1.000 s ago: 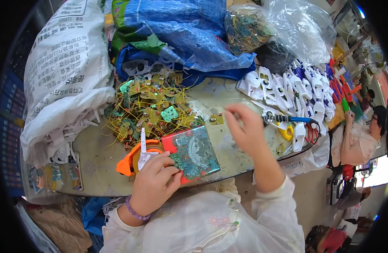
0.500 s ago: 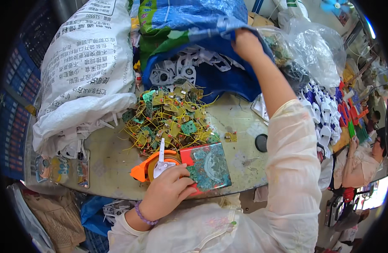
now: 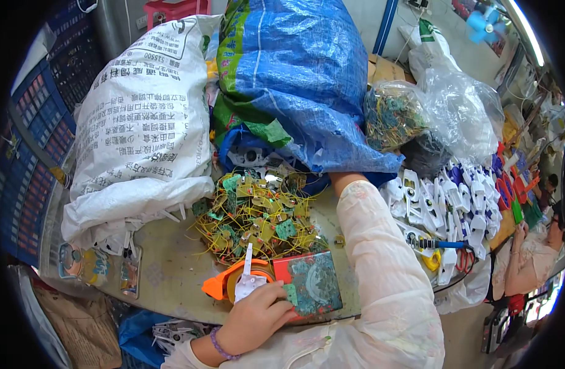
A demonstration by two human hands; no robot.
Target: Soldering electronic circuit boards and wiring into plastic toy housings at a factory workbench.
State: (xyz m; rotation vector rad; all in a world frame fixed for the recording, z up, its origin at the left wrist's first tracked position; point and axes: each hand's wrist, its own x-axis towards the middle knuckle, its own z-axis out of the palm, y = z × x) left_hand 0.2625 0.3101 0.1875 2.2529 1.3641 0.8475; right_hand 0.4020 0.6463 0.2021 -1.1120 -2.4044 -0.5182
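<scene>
My left hand, with a purple bead bracelet at its wrist, is closed around a white plastic part with a long upright stem. Its fingertips also touch a small green circuit board at the edge of a red box with a worn, dark top. Behind the white part lies an orange, round-bodied holder. My right hand reaches under the flap of the blue woven sack; only its wrist shows, and the fingers are hidden. White plastic parts lie inside the sack's mouth.
A heap of circuit boards with yellow wires spreads before the sack. A white woven sack stands at left. To the right are white plastic pieces, a blue-handled soldering iron and a clear bag of boards. A person sits far right.
My right hand has gone from holding up the sack's edge to under its flap, which has dropped over the opening. The view has shifted; my left hand keeps its hold.
</scene>
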